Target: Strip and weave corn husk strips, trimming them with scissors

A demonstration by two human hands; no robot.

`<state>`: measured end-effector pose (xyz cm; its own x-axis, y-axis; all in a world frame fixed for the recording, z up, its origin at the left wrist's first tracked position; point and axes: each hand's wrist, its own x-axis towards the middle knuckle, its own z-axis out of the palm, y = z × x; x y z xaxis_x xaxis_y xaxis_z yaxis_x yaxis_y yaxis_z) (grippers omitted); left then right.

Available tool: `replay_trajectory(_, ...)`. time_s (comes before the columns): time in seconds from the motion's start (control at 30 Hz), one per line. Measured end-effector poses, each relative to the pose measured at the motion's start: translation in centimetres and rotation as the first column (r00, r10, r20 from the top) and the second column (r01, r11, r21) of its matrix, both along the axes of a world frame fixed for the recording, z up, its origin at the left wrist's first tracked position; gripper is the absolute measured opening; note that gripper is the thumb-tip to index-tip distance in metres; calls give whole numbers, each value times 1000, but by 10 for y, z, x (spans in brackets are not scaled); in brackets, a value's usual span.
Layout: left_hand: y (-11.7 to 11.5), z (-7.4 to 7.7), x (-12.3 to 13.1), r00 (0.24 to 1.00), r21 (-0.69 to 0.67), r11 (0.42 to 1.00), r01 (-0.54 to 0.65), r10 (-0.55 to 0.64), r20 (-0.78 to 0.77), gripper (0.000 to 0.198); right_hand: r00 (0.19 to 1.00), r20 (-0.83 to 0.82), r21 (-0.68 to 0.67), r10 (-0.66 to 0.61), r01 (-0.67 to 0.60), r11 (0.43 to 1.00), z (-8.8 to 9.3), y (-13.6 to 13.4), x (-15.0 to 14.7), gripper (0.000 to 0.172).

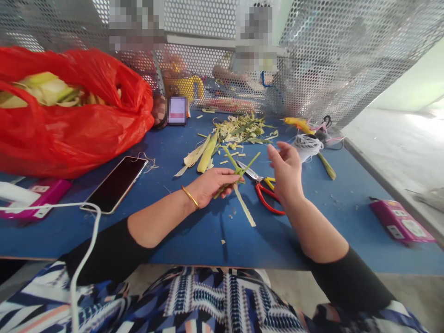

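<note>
My left hand (217, 185), with a gold bangle at the wrist, pinches a small bundle of green husk strips (245, 170). The strips cross each other at my fingertips, and a pale one (245, 207) hangs down toward me. To the right, my right hand (287, 169) is raised with its fingers curled; a faint thin line shows beside it, but what the fingers hold cannot be made out. Scissors (266, 194) with red and yellow handles lie between my hands, partly behind the right one. Larger husk leaves (208, 155) rest just beyond my left hand.
A heap of cut husk pieces (243, 128) lies at the back. The red plastic bag (114, 125) of husks fills the left, near a phone (116, 185). White cord (307, 145) sits back right; a purple power strip (400, 222) is at right. Perforated metal panels (201, 21) border the back.
</note>
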<state>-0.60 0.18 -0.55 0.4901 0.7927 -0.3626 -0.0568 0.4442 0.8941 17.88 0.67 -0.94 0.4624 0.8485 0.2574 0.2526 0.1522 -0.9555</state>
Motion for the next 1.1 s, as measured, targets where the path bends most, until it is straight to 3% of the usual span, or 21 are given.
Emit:
replay_trajectory(0.07, 0, 0, 0, 1000, -7, 1000, -23, 23, 13, 11, 967, -178, -159, 184, -212, 964, 2, -2, -3, 46)
replay_trajectory(0.13, 0, -1, 0, 1000, 7, 1000, -15, 15, 13, 12, 874, -307, -237, 377, -454, 859, 3, -6, -10, 49)
replay_trajectory(0.2, -1, -2, 1, 1000, 31, 999, 12, -12, -5, 15, 823, -361, -231, 439, -535, 813, 3, -10, -16, 48)
replay_trajectory(0.37, -2, -2, 3, 998, 61, 998, 14, -10, -58, 21, 892, -323, -209, 317, -393, 895, 1, -10, -20, 40)
replay_trajectory(0.5, 0, -3, 2, 999, 63, 998, 1, 2, -47, 19, 909, -309, -203, 280, -351, 914, -3, -5, -18, 35)
replay_trajectory(0.67, 4, -5, 0, 987, -11, 989, -147, 147, 66, 12, 959, -279, -142, 60, -103, 984, -2, 0, -11, 32)
replay_trajectory(0.73, 6, -4, -1, 969, -27, 979, -200, 202, 145, 5, 977, -212, -84, 35, -54, 995, 0, -3, -11, 27)
replay_trajectory(0.83, 9, -4, -2, 939, -20, 965, -260, 258, 226, 10, 972, -141, -84, 190, -203, 976, 2, -12, -18, 21)
replay_trajectory(0.97, 9, -6, -1, 937, 37, 960, -276, 260, 235, 11, 894, -58, -200, 445, -447, 872, -2, -24, -32, 25)
replay_trajectory(1.1, 6, -9, 2, 951, 85, 964, -252, 230, 206, 12, 847, 39, -235, 531, -509, 828, -9, -28, -40, 27)
